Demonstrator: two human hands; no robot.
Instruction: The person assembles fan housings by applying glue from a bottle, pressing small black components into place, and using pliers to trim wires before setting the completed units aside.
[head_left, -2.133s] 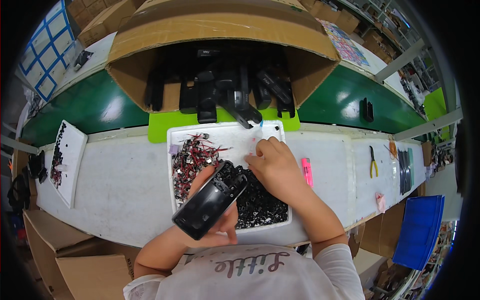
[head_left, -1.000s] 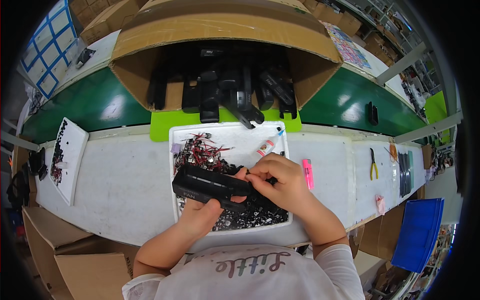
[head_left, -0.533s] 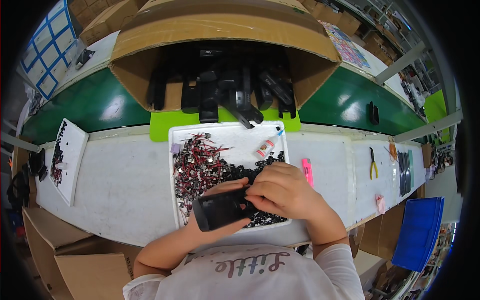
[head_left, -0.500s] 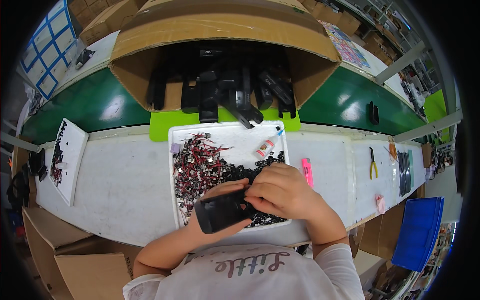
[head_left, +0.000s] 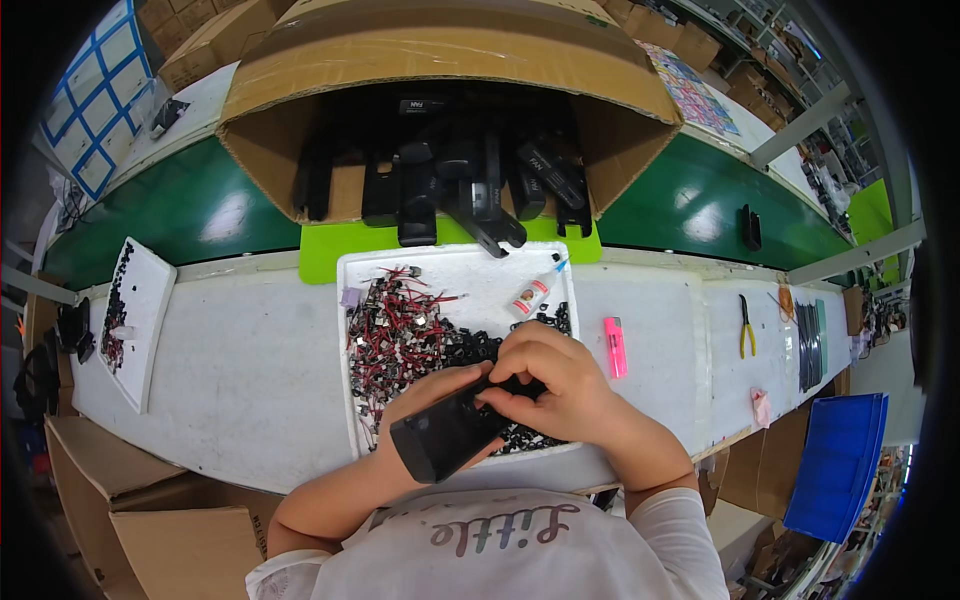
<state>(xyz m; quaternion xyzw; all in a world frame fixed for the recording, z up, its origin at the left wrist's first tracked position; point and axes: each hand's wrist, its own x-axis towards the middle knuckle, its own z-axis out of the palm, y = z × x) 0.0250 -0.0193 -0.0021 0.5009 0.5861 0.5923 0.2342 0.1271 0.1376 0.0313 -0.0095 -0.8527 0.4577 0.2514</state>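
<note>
My left hand (head_left: 428, 391) is wrapped round a black plastic housing (head_left: 446, 436), a long open shell tilted over the near part of a white foam tray (head_left: 480, 262). At the housing's far right end, my right hand (head_left: 562, 388) has its thumb and fingers pinched together; whatever small part they hold is hidden. In the tray, a pile of small connectors with red and black wires (head_left: 392, 335) lies at the left. Small black parts (head_left: 470, 347) fill its middle and right. A small white bottle with a blue tip (head_left: 530, 297) lies at its upper right.
A large cardboard box (head_left: 450, 65) of black housings (head_left: 480, 185) opens toward me behind the tray. To the right lie a pink lighter (head_left: 615, 347) and yellow-handled pliers (head_left: 747, 328). A second foam tray (head_left: 152, 325) stands left; a blue bin (head_left: 838, 465) is lower right.
The housing has turned in my left hand, its open inside now less exposed. My right hand has shifted slightly left and up, its fingers still at the housing's far end.
</note>
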